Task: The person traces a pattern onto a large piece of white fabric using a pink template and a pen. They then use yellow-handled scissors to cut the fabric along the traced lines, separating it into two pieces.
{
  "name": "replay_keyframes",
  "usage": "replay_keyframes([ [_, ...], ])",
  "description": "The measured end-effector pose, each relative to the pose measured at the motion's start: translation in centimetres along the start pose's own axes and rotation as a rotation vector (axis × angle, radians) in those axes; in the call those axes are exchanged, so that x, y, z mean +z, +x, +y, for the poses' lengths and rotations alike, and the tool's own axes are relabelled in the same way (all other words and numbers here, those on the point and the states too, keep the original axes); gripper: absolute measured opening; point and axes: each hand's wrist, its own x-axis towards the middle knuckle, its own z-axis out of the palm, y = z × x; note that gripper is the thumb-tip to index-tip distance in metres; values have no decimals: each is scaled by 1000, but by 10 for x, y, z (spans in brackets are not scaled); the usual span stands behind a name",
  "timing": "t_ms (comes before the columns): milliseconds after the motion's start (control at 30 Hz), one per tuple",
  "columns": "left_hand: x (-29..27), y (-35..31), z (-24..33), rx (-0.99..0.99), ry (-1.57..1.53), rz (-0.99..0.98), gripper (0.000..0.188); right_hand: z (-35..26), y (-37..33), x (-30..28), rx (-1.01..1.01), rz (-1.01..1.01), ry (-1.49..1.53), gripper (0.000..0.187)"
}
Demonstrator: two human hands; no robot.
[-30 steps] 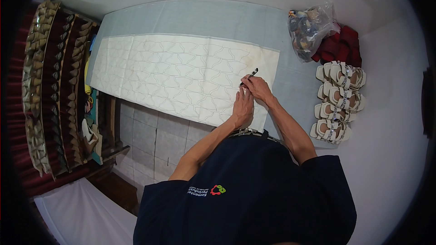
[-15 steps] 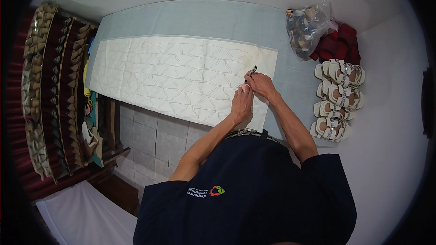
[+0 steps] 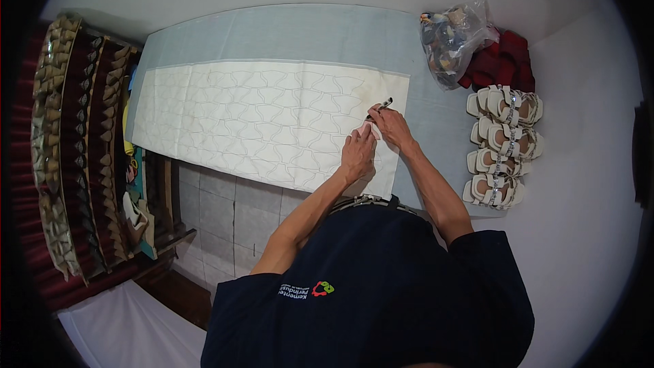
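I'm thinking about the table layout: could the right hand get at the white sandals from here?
Probably yes: nothing seems to block the way across the grey tabletop to the white sandals. But the right hand holds a pen, which might hinder grasping.

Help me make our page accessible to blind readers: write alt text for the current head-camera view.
The person's right hand holds a dark pen by a small pink piece under the left hand, on an outline-patterned white sheet. White sandals line the right end of the grey table.
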Motion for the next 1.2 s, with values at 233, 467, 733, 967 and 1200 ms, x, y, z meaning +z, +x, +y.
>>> replay_keyframes([
  [233,-1,1,-5,13,-47,11,82,5,-5,6,-41,22,-19,22],
  [467,2,1,-9,24,-41,32,81,-2,-28,-8,-179,95,-163,27],
  [733,0,1,-21,67,-71,-16,76,-11,-44,-5,-17,165,84,27],
  [967,4,-2,-33,114,-97,-7,75,-18,-55,2,42,195,149,30],
  [1200,-11,3,-44,205,-155,-69,72,-29,-70,-2,116,219,279,34],
])
